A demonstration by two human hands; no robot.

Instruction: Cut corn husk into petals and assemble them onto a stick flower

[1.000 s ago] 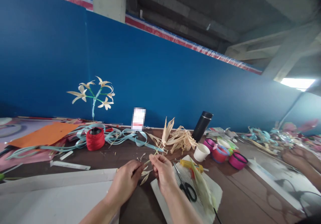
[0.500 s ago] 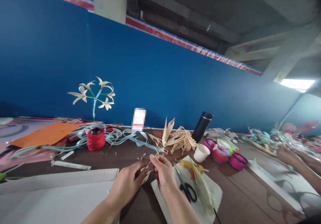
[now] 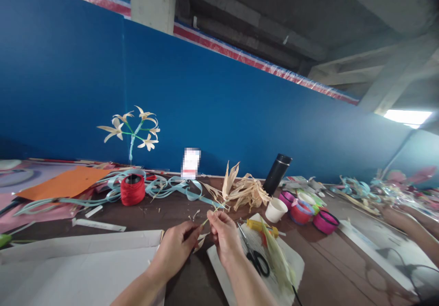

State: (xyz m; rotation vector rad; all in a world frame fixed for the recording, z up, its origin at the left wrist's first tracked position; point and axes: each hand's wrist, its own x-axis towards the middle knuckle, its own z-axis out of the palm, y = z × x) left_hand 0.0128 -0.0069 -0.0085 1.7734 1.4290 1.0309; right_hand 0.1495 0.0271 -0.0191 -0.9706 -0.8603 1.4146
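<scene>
My left hand [image 3: 174,247] and my right hand [image 3: 223,236] are close together above the brown table [image 3: 318,260], both pinched on a small flower of dried husk petals on a thin stem [image 3: 202,233]. The petals hang between the two hands and the stem tip pokes up past my right fingers. Black-handled scissors [image 3: 255,256] lie just right of my right hand on a white sheet [image 3: 295,265], beside a yellow glue gun [image 3: 260,226] and a pale green husk [image 3: 277,258].
A pile of dried husks [image 3: 242,189], a red thread spool [image 3: 132,189], light-blue ribbon [image 3: 164,188], a black flask [image 3: 276,173], a white cup [image 3: 275,209] and pink tape rolls [image 3: 324,220] stand behind. A finished flower sprig [image 3: 132,130] rises at the blue wall. Another person's arms [image 3: 408,223] rest at the right.
My hands stay together on the husk flower, with the left fingers shifting slightly along it. The other person's arms at the right have moved a little.
</scene>
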